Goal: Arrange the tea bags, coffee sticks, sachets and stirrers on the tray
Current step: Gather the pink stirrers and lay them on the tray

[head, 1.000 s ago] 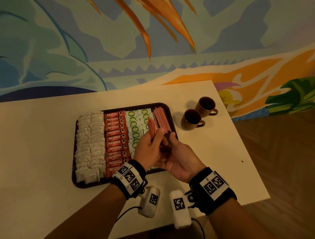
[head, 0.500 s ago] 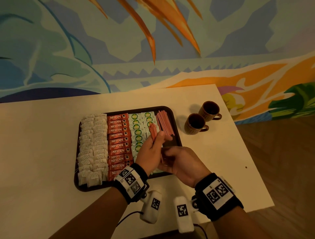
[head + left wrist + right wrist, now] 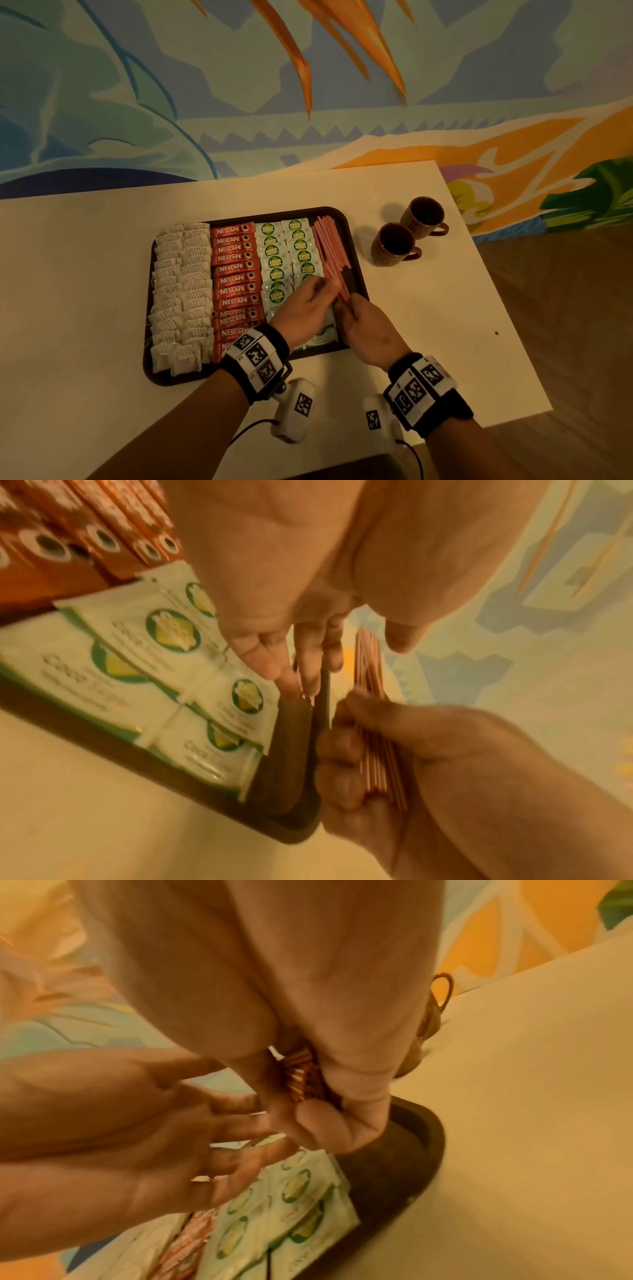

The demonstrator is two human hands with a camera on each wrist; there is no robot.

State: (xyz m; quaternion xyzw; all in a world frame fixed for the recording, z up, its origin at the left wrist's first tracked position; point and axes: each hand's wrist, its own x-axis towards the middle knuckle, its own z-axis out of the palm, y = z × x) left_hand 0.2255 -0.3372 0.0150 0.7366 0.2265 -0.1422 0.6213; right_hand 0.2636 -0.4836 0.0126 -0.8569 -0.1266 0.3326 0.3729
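A bundle of stirrers (image 3: 378, 753) is clenched in the right hand (image 3: 368, 329) over the tray's (image 3: 358, 270) near right corner. The left hand (image 3: 305, 308), fingers (image 3: 260, 656) straight, touches them. More stirrers (image 3: 330, 248) lie along the tray's right side, sachets (image 3: 286, 250) beside.

You have one dark brown rectangular tray (image 3: 356, 246), two brown ceramic mugs (image 3: 394, 244) at its 2 o'clock, and two bare hands (image 3: 305, 308).
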